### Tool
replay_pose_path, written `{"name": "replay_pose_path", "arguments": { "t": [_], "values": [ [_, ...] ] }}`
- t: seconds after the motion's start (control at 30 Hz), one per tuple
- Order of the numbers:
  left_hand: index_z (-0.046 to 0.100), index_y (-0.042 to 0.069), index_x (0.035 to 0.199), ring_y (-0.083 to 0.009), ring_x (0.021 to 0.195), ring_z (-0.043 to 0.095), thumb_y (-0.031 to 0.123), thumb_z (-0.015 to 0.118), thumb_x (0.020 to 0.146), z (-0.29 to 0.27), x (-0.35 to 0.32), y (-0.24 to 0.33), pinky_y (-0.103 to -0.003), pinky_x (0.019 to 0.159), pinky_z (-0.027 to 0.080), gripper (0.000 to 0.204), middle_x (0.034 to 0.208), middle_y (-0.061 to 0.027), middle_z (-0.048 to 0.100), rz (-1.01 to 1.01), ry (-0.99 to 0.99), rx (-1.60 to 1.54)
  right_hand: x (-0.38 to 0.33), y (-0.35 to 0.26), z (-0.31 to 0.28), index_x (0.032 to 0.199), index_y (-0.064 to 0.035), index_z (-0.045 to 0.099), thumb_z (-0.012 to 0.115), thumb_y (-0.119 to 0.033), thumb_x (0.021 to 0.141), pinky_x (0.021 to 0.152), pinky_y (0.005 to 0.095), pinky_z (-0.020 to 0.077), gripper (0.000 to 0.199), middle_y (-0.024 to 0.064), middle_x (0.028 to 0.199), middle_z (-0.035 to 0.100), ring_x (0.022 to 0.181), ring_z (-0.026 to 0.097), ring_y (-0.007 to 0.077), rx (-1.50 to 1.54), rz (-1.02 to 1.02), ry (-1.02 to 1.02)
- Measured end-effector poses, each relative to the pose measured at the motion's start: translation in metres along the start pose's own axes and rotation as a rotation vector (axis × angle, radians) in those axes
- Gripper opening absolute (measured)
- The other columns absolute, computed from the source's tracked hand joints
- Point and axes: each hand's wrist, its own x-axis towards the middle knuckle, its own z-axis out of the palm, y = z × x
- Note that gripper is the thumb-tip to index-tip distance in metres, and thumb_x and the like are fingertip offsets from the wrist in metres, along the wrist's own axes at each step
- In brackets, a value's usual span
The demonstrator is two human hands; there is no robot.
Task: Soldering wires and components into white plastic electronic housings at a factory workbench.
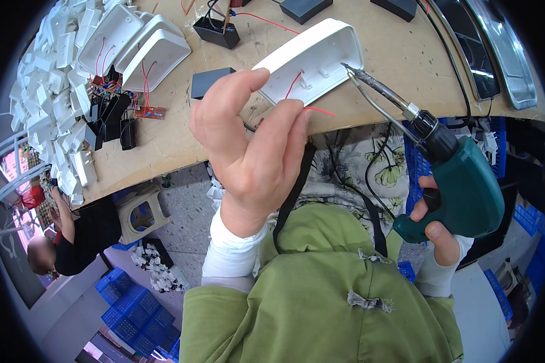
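My left hand [254, 151] is closed in a pinch on a thin red wire [321, 111], with one finger raised apart. Beyond it, a white plastic housing [339, 42] lies open on the table, and a red wire rises from inside it toward these fingers. In my right hand [436, 221] is a dark green soldering gun [469, 187], gripped by its handle. Its metal tip and thin curved feed tube point up and left, over the right end of the housing. Whatever lies directly behind my left hand is hidden.
Several white housings [157, 60] with wires and circuit boards stand left, beside a heap of small white parts [48, 91]. Black boxes [218, 33] dot the table [236, 57]. Metal trays [508, 54] lie right. Another person [85, 227] works at far left; blue crates [136, 308] are on the floor.
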Motion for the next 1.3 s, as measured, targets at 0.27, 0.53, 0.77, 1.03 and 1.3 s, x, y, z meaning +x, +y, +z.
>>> {"name": "replay_pose_path", "arguments": {
  "t": [0.27,0.53,0.77,1.03,1.3],
  "values": [
    [0.062,0.007,0.087,-0.0181,0.077,0.053,0.003,0.068,0.057,-0.006,-0.010,0.004,-0.029,0.074,0.032,0.031,0.086,-0.0049,0.056,0.007,-0.004,0.007,-0.001,0.001,-0.002,0.111,0.0076,0.047,0.064,-0.027,0.062,0.055,0.0234,0.0449,0.062,0.0166,0.101,0.056,0.064,0.055,0.0135,-0.002,0.015,0.001],
    [0.062,0.009,0.087,-0.0138,0.061,0.049,0.003,0.070,0.061,-0.003,-0.005,0.000,-0.028,0.068,0.027,0.027,0.072,0.0005,0.055,0.065,0.036,0.050,-0.001,0.001,-0.003,0.112,0.0083,0.046,0.064,-0.024,0.062,0.056,0.0233,0.0449,0.062,0.0175,0.103,0.055,0.065,0.055,0.0135,0.004,0.011,-0.035],
    [0.062,0.010,0.084,-0.0136,0.060,0.048,0.005,0.070,0.061,0.000,0.001,-0.003,-0.028,0.068,0.027,0.025,0.070,0.0018,0.054,0.080,0.048,0.090,0.000,0.001,-0.003,0.113,0.0082,0.045,0.064,-0.024,0.063,0.056,0.0233,0.0449,0.062,0.0179,0.103,0.055,0.065,0.055,0.0133,0.011,0.019,-0.050],
    [0.060,0.002,0.074,-0.0200,0.072,0.053,-0.001,0.068,0.066,0.000,0.015,0.008,-0.029,0.072,0.039,0.011,0.084,-0.0088,0.059,-0.041,0.069,0.144,0.002,0.000,0.003,0.107,0.0085,0.050,0.065,-0.028,0.061,0.055,0.0233,0.0440,0.060,0.0153,0.097,0.057,0.063,0.055,0.0134,-0.003,-0.005,-0.010],
    [0.060,0.000,0.073,-0.0171,0.074,0.057,-0.005,0.063,0.063,0.013,0.016,-0.007,-0.027,0.065,0.044,0.011,0.085,-0.0089,0.062,-0.005,0.046,0.115,0.002,0.000,0.003,0.104,0.0088,0.051,0.065,-0.029,0.060,0.053,0.0230,0.0422,0.060,0.0137,0.092,0.058,0.060,0.054,0.0132,-0.035,0.038,-0.038]
  ]
}}
